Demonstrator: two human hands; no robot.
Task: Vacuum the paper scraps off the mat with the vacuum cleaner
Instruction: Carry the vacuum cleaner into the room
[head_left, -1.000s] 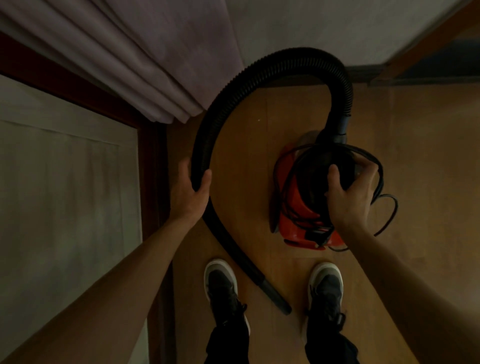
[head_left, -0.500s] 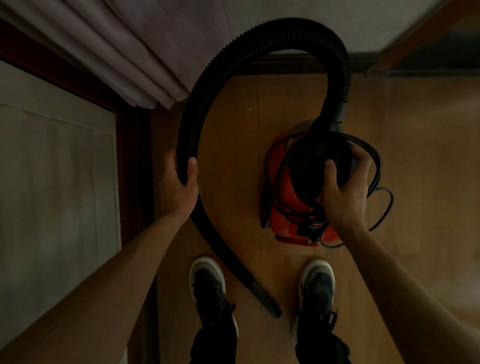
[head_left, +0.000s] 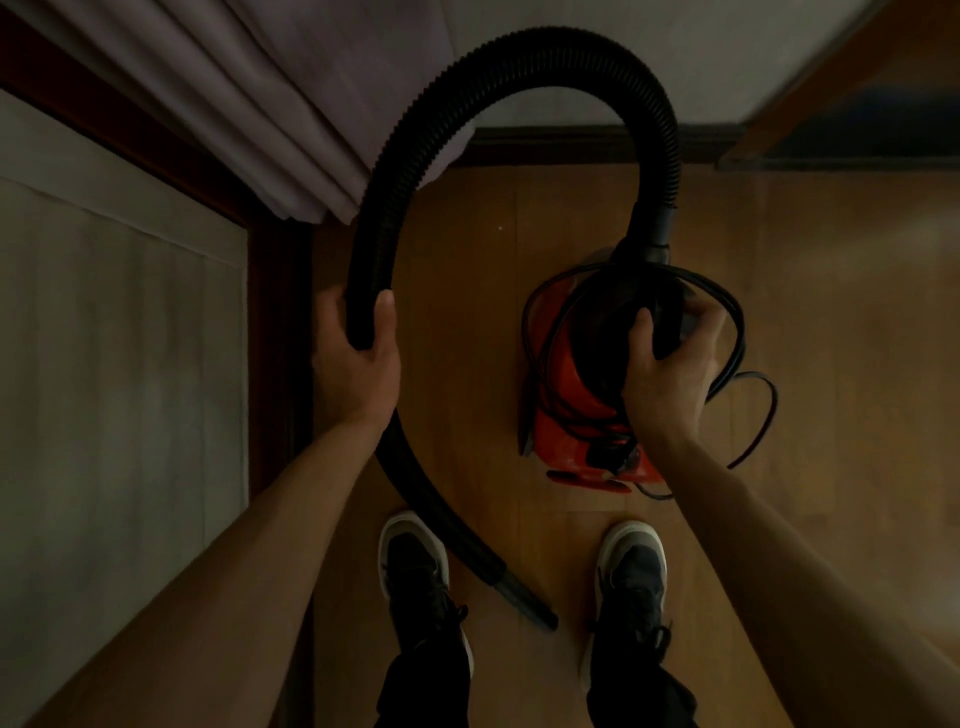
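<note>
A red and black vacuum cleaner (head_left: 569, 395) is held above the wooden floor, right of centre. My right hand (head_left: 670, 374) grips its black top, with the black power cord (head_left: 756, 410) looped around it. A ribbed black hose (head_left: 524, 62) arches from the vacuum's top up and over to the left. My left hand (head_left: 358, 358) is closed around the hose partway down. The hose end, a black nozzle (head_left: 524, 597), hangs between my two shoes. No mat or paper scraps are in view.
A pale curtain (head_left: 260, 104) hangs at the upper left beside a dark wooden door frame (head_left: 275, 322) and a light panel. A dark skirting board (head_left: 587, 145) runs along the far wall. My shoes (head_left: 415, 566) stand on the wooden floor (head_left: 857, 364).
The view has shifted slightly; the vacuum and hose stay in my hands and sit a little lower in the frame than half a second ago. Neither grip has changed.
</note>
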